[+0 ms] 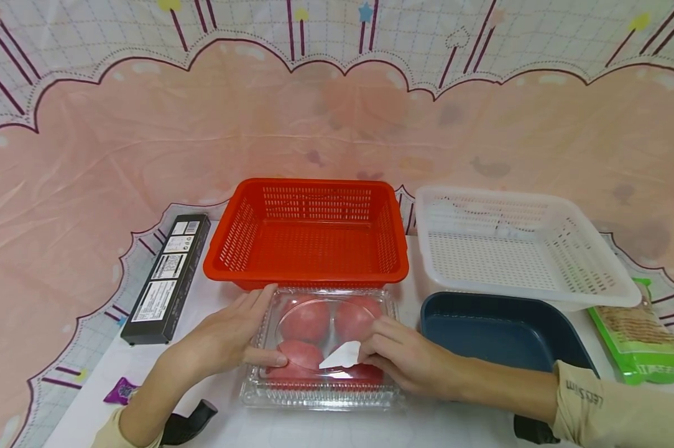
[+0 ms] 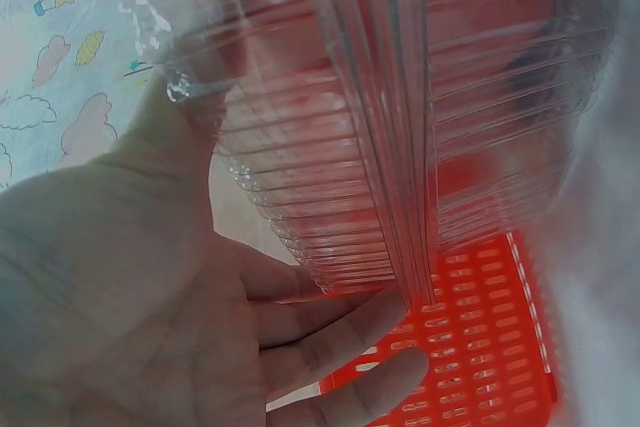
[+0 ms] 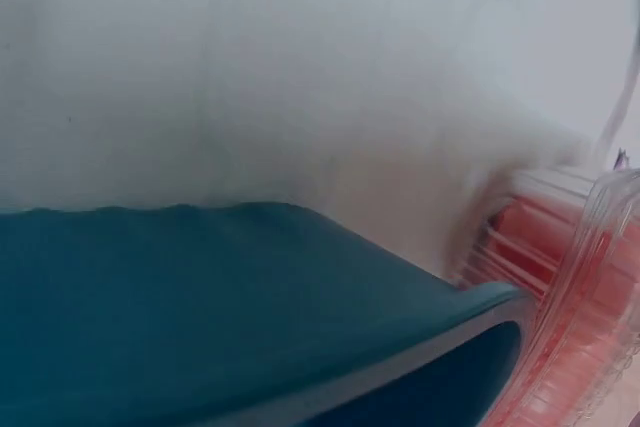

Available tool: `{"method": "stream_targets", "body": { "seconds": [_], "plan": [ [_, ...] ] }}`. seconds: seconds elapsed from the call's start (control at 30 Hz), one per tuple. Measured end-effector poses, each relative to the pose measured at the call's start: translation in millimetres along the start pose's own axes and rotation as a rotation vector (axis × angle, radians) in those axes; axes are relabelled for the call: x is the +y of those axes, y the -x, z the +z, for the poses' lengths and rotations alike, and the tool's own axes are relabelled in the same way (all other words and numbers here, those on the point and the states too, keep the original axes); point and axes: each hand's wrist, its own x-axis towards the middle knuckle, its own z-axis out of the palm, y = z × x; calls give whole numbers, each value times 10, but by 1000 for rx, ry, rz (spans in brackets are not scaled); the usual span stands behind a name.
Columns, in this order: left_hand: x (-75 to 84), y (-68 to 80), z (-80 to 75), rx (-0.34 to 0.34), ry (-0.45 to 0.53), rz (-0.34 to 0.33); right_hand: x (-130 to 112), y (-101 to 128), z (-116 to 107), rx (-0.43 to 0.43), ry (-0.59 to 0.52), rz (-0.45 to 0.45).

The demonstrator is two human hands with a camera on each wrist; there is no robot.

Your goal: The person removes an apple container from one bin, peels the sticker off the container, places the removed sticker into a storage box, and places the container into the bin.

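Note:
A clear plastic clamshell box (image 1: 320, 373) with several round red fruits (image 1: 306, 320) inside lies on the table just before the red basket (image 1: 309, 233). My left hand (image 1: 253, 330) rests against the box's left side, fingers straight along the edge and thumb on the lid. The left wrist view shows those fingers (image 2: 330, 337) beside the ribbed box wall (image 2: 400, 127). My right hand (image 1: 370, 348) is on the lid's right part and pinches a white label (image 1: 341, 356). In the right wrist view only the box's edge (image 3: 570, 277) shows, not the hand.
A white basket (image 1: 516, 246) stands at the back right, with a dark blue tray (image 1: 499, 330) (image 3: 200, 297) in front of it. At the far right lies a green packet (image 1: 645, 336). A long black box (image 1: 166, 277) and a purple wrapper (image 1: 121, 391) lie at left.

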Motion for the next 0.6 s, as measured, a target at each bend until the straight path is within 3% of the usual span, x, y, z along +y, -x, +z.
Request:
{"method": "stream_targets", "body": {
  "seconds": [0.4, 0.6],
  "plan": [
    [3, 3, -28, 4, -16, 20, -46, 89, -33, 11, -23, 25],
    [7, 1, -26, 3, -8, 11, -63, 94, -76, 57, -27, 15]
  ]
}}
